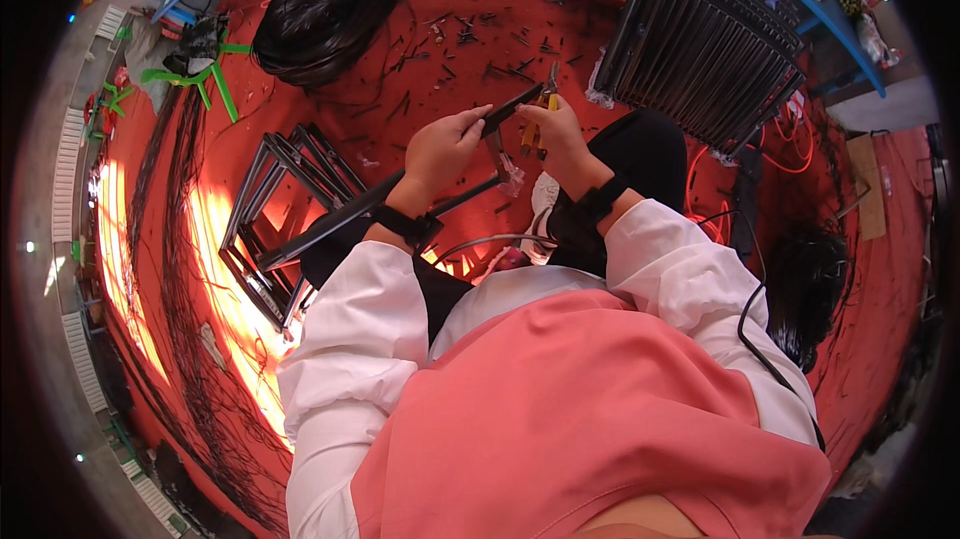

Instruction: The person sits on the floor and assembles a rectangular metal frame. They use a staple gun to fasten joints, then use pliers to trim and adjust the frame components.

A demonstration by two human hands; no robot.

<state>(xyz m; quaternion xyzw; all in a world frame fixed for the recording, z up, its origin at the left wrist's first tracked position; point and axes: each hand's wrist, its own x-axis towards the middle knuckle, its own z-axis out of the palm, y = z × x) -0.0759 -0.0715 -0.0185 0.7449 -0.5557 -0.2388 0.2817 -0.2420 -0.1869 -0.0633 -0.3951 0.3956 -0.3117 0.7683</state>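
My left hand (442, 149) grips a black wrapped frame bar (341, 220), which slants up to the right from over my leg. My right hand (559, 135) is closed around cutting pliers with yellow handles (530, 135), their metal jaws pointing up beside the bar's far end. The thumb of my right hand is close to the bar; whether it touches I cannot tell. A shorter black leg of the frame (469, 194) runs below my left hand, with a bit of clear plastic wrap (512, 180) at its end.
Black metal frames (262, 216) stand at the left. A large coil of black strip (326, 21) lies at the upper left, near a green stool (217, 85). Stacked black woven panels (697, 51) are at the upper right. Short black offcuts litter the red floor (427, 88); orange tubing (795, 156) lies right.
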